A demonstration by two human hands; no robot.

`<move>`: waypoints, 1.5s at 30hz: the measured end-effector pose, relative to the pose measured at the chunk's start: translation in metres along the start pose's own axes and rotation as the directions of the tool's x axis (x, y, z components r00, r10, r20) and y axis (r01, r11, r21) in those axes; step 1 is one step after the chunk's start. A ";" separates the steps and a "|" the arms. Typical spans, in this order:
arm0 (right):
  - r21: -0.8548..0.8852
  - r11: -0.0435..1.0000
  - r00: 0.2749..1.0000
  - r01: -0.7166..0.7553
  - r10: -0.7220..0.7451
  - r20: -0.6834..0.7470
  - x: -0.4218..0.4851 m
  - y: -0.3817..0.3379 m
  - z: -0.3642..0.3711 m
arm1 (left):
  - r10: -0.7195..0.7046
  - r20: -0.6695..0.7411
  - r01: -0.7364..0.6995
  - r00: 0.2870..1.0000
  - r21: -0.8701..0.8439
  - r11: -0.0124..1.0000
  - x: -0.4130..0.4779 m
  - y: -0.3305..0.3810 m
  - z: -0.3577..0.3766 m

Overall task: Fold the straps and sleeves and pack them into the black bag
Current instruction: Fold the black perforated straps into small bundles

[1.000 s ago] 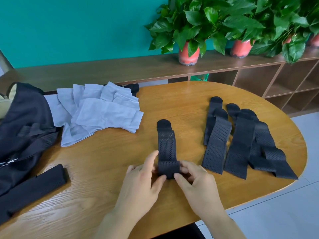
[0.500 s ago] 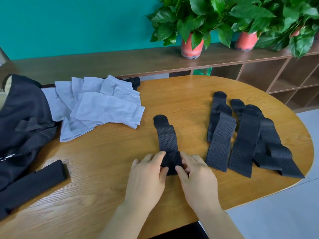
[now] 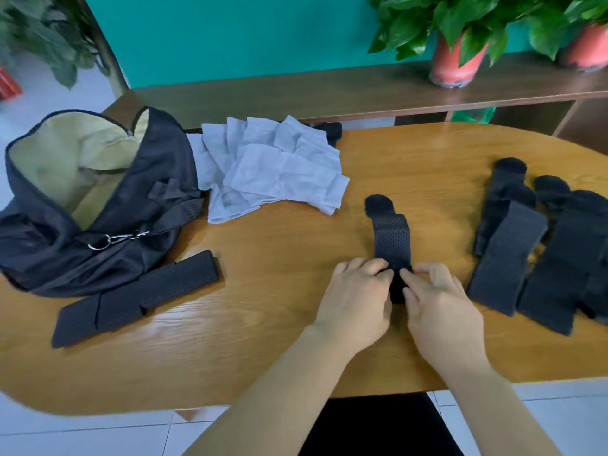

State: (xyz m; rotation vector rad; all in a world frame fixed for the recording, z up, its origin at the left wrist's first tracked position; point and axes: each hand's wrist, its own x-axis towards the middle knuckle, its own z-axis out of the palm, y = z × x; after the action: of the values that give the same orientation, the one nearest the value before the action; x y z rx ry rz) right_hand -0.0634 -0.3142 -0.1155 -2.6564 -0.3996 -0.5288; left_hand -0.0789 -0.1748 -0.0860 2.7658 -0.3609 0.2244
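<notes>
Desk: hands?
Operator: I see left hand (image 3: 357,299) and right hand (image 3: 442,311), fingers curled, both pinching the strap (image 3: 392,238) by its near end at six o'clock; black bag (image 3: 154,179) gapes at nine; sleeves (image 3: 273,169) at eleven.

We see the left hand (image 3: 355,297) and right hand (image 3: 441,307) pinching the black strap (image 3: 391,235) at its near end on the surface (image 3: 279,258).

Straps (image 3: 506,255): black, perforated dot pattern. Sleeves (image 3: 273,166): pale grey. Bag (image 3: 158,179): black, beige lining. Table (image 3: 279,251): orange-brown wood grain.
</notes>
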 end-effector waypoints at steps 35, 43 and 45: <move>0.088 0.962 0.954 -0.257 0.238 0.180 -0.006 -0.023 -0.029 | -0.412 -0.019 0.383 0.911 -0.334 0.861 -0.026 0.009 -0.016; 0.013 0.969 0.954 -0.245 0.239 0.183 0.000 -0.023 -0.023 | -0.443 0.036 0.440 0.896 -0.214 0.872 -0.011 0.004 -0.015; 0.007 0.972 0.957 -0.234 0.229 0.180 0.000 -0.023 -0.023 | -0.442 0.033 0.442 0.896 -0.153 0.884 -0.010 0.005 -0.016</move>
State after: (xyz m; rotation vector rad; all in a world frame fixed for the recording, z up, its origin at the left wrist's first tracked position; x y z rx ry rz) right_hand -0.0785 -0.3044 -0.0881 -2.6840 -0.1409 -0.2118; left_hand -0.0919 -0.1710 -0.0718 2.6015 0.2503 0.0787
